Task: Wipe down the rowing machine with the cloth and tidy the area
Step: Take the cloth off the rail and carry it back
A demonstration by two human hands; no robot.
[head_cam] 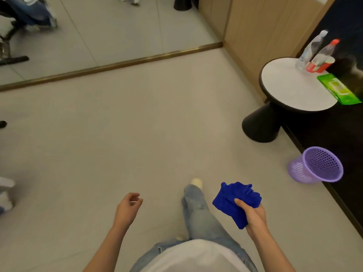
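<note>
A crumpled blue cloth (234, 203) is held in my right hand (253, 216) at the lower right, above the pale tiled floor. My left hand (127, 209) hangs free at lower centre, fingers loosely curled and holding nothing. The rowing machine itself is not clearly in view; only dark metal legs of some equipment (11, 55) show in the wall mirror at the upper left.
A round white-topped black side table (284, 89) stands at the right, bearing two plastic bottles (314, 50), a red cup (322, 65) and a green wipes pack (337, 89). A purple mesh bin (316, 165) sits by a dark ledge. The mirror's base strip (110, 65) crosses the floor ahead.
</note>
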